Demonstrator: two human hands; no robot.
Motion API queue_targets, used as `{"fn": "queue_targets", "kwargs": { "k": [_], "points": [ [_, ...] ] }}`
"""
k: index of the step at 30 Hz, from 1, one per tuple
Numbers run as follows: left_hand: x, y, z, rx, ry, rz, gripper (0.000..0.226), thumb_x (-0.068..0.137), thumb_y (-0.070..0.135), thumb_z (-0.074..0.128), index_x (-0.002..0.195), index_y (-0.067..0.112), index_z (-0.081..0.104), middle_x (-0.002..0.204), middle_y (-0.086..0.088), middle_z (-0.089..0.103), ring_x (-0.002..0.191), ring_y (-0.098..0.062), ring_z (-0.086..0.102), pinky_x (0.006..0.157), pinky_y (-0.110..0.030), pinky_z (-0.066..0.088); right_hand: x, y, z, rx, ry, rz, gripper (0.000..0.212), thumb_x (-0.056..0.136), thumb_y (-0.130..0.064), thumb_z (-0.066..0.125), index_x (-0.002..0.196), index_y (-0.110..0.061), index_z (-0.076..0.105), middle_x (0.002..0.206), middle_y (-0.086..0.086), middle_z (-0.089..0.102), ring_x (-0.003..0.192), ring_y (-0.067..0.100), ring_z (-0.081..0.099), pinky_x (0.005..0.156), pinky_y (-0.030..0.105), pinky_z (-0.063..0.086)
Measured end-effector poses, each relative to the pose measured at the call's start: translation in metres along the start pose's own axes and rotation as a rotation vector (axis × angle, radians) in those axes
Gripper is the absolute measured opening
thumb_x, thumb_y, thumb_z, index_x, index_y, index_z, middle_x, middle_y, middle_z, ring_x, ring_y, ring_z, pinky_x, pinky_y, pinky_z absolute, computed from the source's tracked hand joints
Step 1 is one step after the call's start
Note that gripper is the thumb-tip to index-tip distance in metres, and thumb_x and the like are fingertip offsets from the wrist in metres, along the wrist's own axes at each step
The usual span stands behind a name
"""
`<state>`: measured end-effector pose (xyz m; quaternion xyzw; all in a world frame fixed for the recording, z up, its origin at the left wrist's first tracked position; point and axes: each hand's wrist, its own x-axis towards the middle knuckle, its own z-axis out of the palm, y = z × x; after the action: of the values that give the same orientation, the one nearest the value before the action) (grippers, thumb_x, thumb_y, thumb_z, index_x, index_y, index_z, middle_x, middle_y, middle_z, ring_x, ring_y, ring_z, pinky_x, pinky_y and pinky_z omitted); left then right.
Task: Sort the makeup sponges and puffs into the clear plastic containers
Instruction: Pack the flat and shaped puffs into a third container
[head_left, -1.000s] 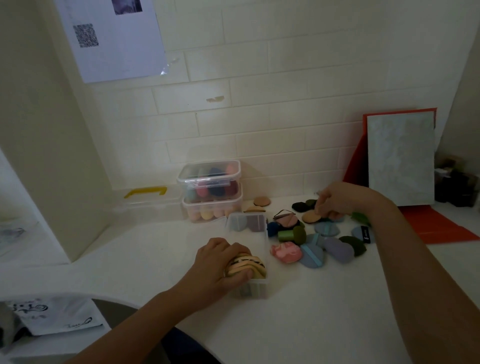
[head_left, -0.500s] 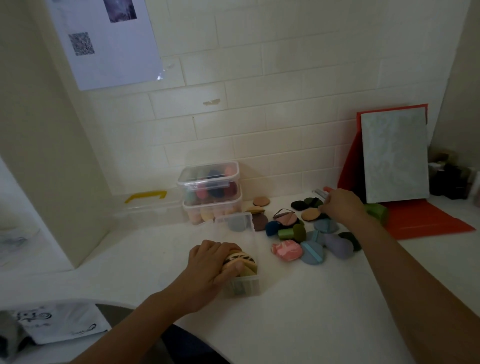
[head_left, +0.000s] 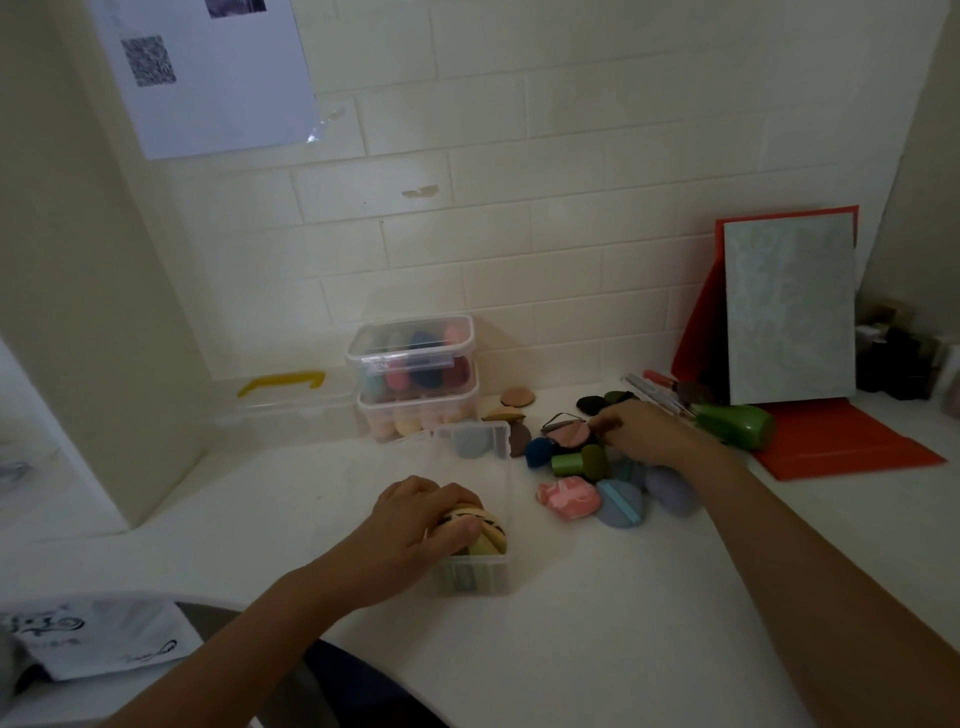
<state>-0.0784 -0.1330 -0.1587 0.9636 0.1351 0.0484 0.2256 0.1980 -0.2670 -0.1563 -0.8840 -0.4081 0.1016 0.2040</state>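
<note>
Head view: left hand (head_left: 410, 525) gripping stack of striped puffs (head_left: 483, 522), fingers curling round it, inside open clear container (head_left: 470, 577) standing on bench (head_left: 571, 623). Right hand (head_left: 649, 434) resting on loose pile of sponges (head_left: 582, 462), fingertips touching pink puff (head_left: 569, 435); cannot tell whether pinching.

My left hand (head_left: 410, 530) grips the puffs (head_left: 485, 524) in the open container (head_left: 467, 578) up front; loose pile (head_left: 569, 498) sits right of it, two stacked containers (head_left: 415, 374) behind, against the wall (head_left: 519, 234).
</note>
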Motion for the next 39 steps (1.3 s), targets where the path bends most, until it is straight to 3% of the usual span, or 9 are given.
{"fn": "queue_targets", "kwargs": {
  "k": [5, 11, 15, 18, 26, 31, 33, 36, 39],
  "points": [
    [0.004, 0.005, -0.004, 0.001, -0.058, -0.034, 0.043, 0.077, 0.063, 0.026, 0.11, 0.045, 0.047, 0.103, 0.024, 0.043, 0.106, -0.004, 0.037, 0.096, -0.028, 0.032, 0.009, 0.003, 0.006, -0.046, 0.003, -0.02, 0.029, 0.095, -0.012, 0.045, 0.116, -0.009, 0.064, 0.12, 0.008, 0.062, 0.107, 0.022, 0.057, 0.084, 0.025, 0.042],
    [0.007, 0.009, 0.001, 0.086, 0.016, -0.018, 0.046, 0.082, 0.056, 0.016, 0.111, 0.04, 0.047, 0.104, 0.018, 0.047, 0.101, -0.002, 0.039, 0.091, -0.024, 0.026, 0.019, 0.001, 0.012, -0.068, -0.099, -0.099, 0.023, 0.086, -0.023, 0.06, 0.065, -0.016, 0.059, 0.077, 0.007, 0.061, 0.08, 0.022, 0.058, 0.069, 0.027, 0.04],
    [0.008, 0.007, 0.004, 0.049, 0.052, 0.009, 0.044, 0.083, 0.058, 0.015, 0.105, 0.041, 0.049, 0.1, 0.025, 0.048, 0.102, 0.004, 0.039, 0.092, -0.023, 0.025, 0.016, -0.008, 0.015, 0.076, -0.122, -0.089, 0.021, 0.087, -0.025, 0.062, 0.082, -0.006, 0.068, 0.068, 0.004, 0.059, 0.065, 0.014, 0.054, 0.057, 0.024, 0.041],
    [0.008, 0.008, 0.004, 0.044, 0.068, 0.014, 0.047, 0.081, 0.062, 0.016, 0.106, 0.04, 0.049, 0.094, 0.028, 0.044, 0.1, 0.007, 0.037, 0.088, -0.022, 0.027, 0.01, -0.019, 0.016, 0.171, -0.156, -0.072, 0.028, 0.085, -0.039, 0.066, 0.072, -0.015, 0.06, 0.059, -0.004, 0.051, 0.057, 0.009, 0.047, 0.051, 0.021, 0.032],
    [0.008, 0.005, 0.007, 0.024, 0.107, 0.025, 0.058, 0.072, 0.067, 0.012, 0.104, 0.038, 0.052, 0.097, 0.018, 0.051, 0.098, 0.004, 0.038, 0.084, -0.023, 0.029, 0.0, -0.042, 0.031, 0.318, 0.008, -0.149, 0.027, 0.082, -0.036, 0.07, 0.065, -0.021, 0.056, 0.056, -0.01, 0.051, 0.053, 0.0, 0.047, 0.044, 0.012, 0.033],
    [0.007, 0.003, 0.008, 0.015, 0.087, -0.015, 0.052, 0.076, 0.067, 0.018, 0.107, 0.039, 0.049, 0.104, 0.014, 0.051, 0.099, -0.001, 0.04, 0.089, -0.025, 0.034, 0.007, -0.044, 0.029, 0.369, 0.143, -0.082, 0.034, 0.093, -0.029, 0.057, 0.095, 0.002, 0.07, 0.086, 0.015, 0.068, 0.075, 0.02, 0.058, 0.063, 0.028, 0.043],
    [0.007, 0.003, 0.009, -0.001, 0.089, -0.061, 0.044, 0.079, 0.064, 0.025, 0.109, 0.039, 0.045, 0.105, 0.013, 0.048, 0.099, -0.005, 0.042, 0.091, -0.025, 0.037, 0.008, -0.041, 0.025, 0.374, 0.14, -0.08, 0.029, 0.093, -0.025, 0.057, 0.096, 0.0, 0.071, 0.089, 0.014, 0.068, 0.077, 0.015, 0.056, 0.061, 0.024, 0.041],
    [0.007, 0.004, 0.008, 0.022, 0.094, -0.07, 0.054, 0.072, 0.071, 0.019, 0.105, 0.037, 0.046, 0.101, 0.013, 0.047, 0.096, -0.005, 0.043, 0.089, -0.024, 0.038, 0.005, -0.04, 0.029, 0.365, 0.043, -0.105, 0.025, 0.093, -0.029, 0.058, 0.108, -0.012, 0.069, 0.094, 0.001, 0.065, 0.078, 0.005, 0.056, 0.058, 0.012, 0.038],
    [0.006, 0.005, 0.006, 0.035, 0.102, -0.045, 0.057, 0.071, 0.07, 0.016, 0.1, 0.035, 0.049, 0.093, 0.018, 0.045, 0.092, -0.003, 0.042, 0.087, -0.024, 0.038, 0.005, -0.042, 0.036, 0.368, 0.068, -0.124, 0.031, 0.093, -0.035, 0.056, 0.113, -0.014, 0.067, 0.106, 0.003, 0.067, 0.09, 0.01, 0.059, 0.068, 0.017, 0.042]
  ]
}}
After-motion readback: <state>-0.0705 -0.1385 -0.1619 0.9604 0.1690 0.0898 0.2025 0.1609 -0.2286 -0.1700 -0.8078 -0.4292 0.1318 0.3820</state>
